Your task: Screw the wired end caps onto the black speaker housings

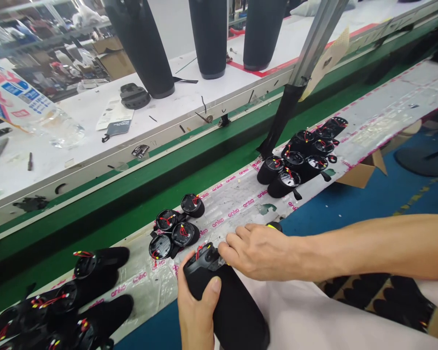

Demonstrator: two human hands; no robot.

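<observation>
The left hand point(195, 311) is clamped around a black fabric-covered cylinder point(229, 306), thumb laid across its side near the upper end. The cylinder lies tilted over the near edge of the taped work strip point(241, 194), its lower part running toward the person's lap. Its body is matt black and seamless to view; the upper end carries a glossy black plastic cap point(204, 257) with short red wires showing at the rim.

The right hand point(257, 253) rests on that capped end, fingers curled together with the tips touching the cap. Whether anything is pinched between those fingertips cannot be told. A small black part with a yellow-green mark point(274, 225) shows just behind the knuckles.

On the strip, just beyond the capped end, stands a cluster of four short black units point(175, 228), open faces upward, red wires visible inside. A larger group of like units point(302, 155) lies toward the far right end of the strip. More black cylinders point(69, 301) lie at the near left end.

Beyond the green conveyor belt point(138, 189), a white bench point(95, 116) carries three tall black cylinders point(208, 39) standing upright.
</observation>
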